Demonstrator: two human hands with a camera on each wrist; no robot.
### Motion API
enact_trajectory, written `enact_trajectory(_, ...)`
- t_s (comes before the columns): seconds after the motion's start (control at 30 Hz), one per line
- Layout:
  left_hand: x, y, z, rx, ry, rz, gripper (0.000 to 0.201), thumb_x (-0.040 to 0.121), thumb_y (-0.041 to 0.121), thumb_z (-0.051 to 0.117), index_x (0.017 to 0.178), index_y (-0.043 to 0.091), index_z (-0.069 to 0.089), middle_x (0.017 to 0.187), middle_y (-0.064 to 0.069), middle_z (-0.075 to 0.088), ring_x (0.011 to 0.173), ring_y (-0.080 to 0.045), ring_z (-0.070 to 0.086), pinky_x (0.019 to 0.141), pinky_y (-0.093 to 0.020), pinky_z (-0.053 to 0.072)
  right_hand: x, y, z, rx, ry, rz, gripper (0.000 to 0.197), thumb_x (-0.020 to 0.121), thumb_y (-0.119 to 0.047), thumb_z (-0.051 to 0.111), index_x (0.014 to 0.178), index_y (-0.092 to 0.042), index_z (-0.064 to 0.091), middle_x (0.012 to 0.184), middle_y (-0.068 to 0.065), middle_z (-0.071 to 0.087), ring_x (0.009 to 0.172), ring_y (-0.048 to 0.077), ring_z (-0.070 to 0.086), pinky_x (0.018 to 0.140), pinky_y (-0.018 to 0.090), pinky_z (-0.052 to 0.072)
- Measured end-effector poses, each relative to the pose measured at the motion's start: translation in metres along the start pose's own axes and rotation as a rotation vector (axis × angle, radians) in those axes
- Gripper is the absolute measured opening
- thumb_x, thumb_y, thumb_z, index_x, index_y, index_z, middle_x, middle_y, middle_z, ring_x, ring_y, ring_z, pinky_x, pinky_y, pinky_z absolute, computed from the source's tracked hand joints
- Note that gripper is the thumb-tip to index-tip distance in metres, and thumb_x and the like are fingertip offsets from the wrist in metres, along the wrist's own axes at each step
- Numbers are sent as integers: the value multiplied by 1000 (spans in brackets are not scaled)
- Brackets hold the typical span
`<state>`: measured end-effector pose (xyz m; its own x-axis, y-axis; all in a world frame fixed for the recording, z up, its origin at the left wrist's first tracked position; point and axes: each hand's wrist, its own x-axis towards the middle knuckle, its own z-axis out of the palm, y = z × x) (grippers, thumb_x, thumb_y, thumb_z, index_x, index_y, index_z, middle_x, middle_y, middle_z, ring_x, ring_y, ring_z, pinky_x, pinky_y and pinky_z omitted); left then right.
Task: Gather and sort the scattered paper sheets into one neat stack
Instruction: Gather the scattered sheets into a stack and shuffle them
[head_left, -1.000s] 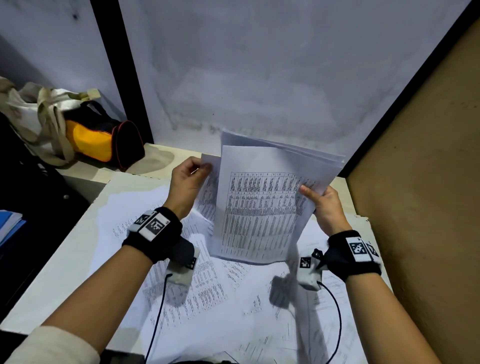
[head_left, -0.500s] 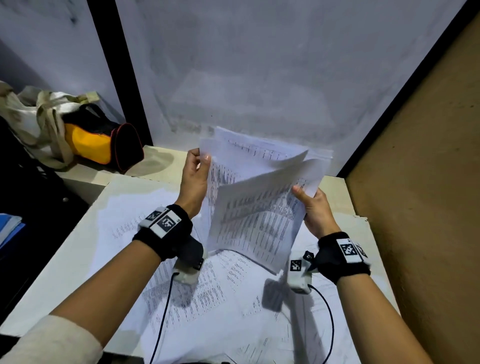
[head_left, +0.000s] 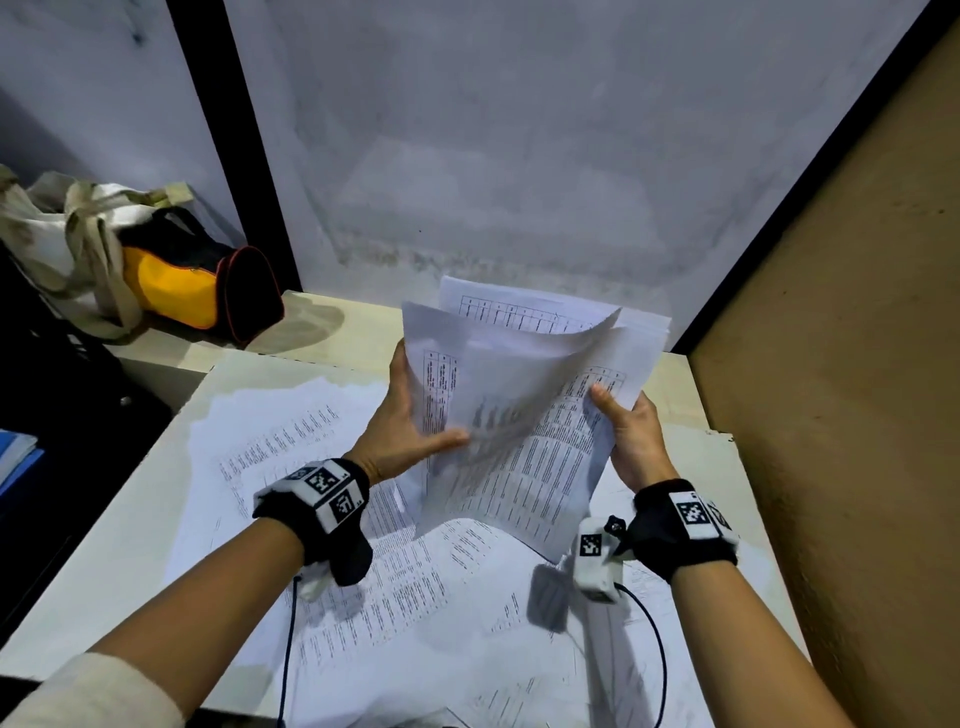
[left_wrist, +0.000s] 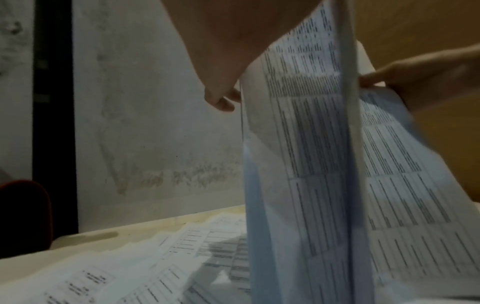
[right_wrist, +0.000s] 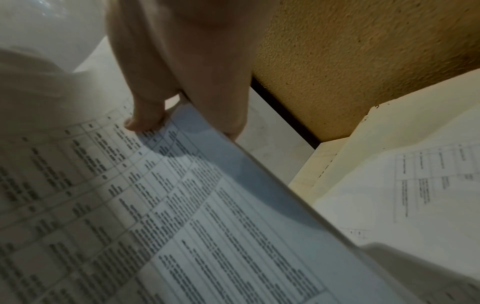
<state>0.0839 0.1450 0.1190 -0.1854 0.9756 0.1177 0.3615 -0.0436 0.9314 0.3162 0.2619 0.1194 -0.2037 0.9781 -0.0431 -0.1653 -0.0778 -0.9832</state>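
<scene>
I hold a bundle of printed paper sheets (head_left: 545, 457) above the table (head_left: 130, 519), tilted toward me. My left hand (head_left: 415, 421) grips the bundle's left edge, thumb on the front and fingers behind, and the top sheet (head_left: 498, 374) curls over from the right. My right hand (head_left: 623, 431) pinches the right edge, thumb on top. In the left wrist view the sheets (left_wrist: 311, 164) hang edge-on below my left hand (left_wrist: 221, 86). The right wrist view shows my thumb pressed on the printed stack (right_wrist: 194, 205). More scattered sheets (head_left: 389, 597) cover the table below.
A yellow and black bag (head_left: 192, 280) and a cloth tote (head_left: 57, 244) sit at the back left. A brown partition (head_left: 831, 389) stands close on the right, and a white wall (head_left: 519, 156) closes off the back. Blue items (head_left: 15, 457) lie off the table's left edge.
The top sheet has peeled up and curled over toward the left. My left hand has slid from the upper left corner down the left edge. The bundle has tipped flatter.
</scene>
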Motion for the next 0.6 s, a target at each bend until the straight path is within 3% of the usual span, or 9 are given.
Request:
enact_trajectory(0.1,6,-2,-1,-22,156,13,103,77,17,71,146,14,-6,142,13,19,130,1,28,110,-23,26,1,0,1,-27,-23,33,87,27,-65,84,99,-21,62,89,-12,74,87,4,68,83,21,51)
enact_trajectory(0.2,14,-4,-5,-164,291,-22,86,79,7,68,144,14,13,139,4,40,126,-12,45,108,-32,34,1,0,0,-51,-37,30,85,31,-62,85,102,-20,63,96,-7,73,95,11,67,88,27,50)
enact_trajectory(0.27,20,-4,-6,-235,325,-56,67,78,5,69,134,15,32,127,-3,55,115,-17,57,104,-40,42,-2,-3,-2,-44,-77,37,82,32,-58,86,100,-19,63,93,-5,74,90,12,69,77,23,53)
enact_trajectory(0.3,22,-3,-6,-278,327,-76,53,79,4,68,124,15,43,116,-3,61,105,-15,62,100,-45,45,-4,-4,-3,-41,-108,51,79,32,-55,88,98,-18,64,90,-5,74,86,12,70,72,23,54)
enact_trajectory(0.37,21,1,-4,-344,308,-111,30,80,0,64,105,16,57,95,6,68,85,-5,66,96,-50,48,-7,-4,-7,-60,-156,89,74,33,-51,89,94,-15,66,89,-1,74,85,16,70,76,31,53)
enact_trajectory(0.4,20,1,-3,-371,288,-128,28,80,-1,63,100,18,59,91,8,69,81,-3,67,95,-50,48,-9,-3,-8,-89,-174,98,70,35,-50,89,93,-16,68,91,1,74,89,18,70,83,36,51)
enact_trajectory(0.47,18,2,1,-401,190,-152,35,78,4,67,106,21,55,101,2,67,90,-8,66,96,-48,48,-15,-2,-7,-170,-227,105,62,44,-45,88,97,-20,68,100,1,73,100,18,67,94,39,47)
enact_trajectory(0.53,18,5,7,-390,106,-157,56,73,13,73,121,21,44,120,-6,59,109,-19,60,100,-44,45,-19,-3,-2,-220,-269,92,52,55,-30,83,103,-26,63,103,-4,72,103,12,66,88,27,50)
enact_trajectory(0.6,21,6,12,-363,116,-154,65,76,13,72,129,18,35,126,-7,52,117,-23,54,103,-42,43,-21,-4,6,-239,-208,69,40,64,-17,76,101,-24,60,96,-8,72,95,7,67,80,20,52)
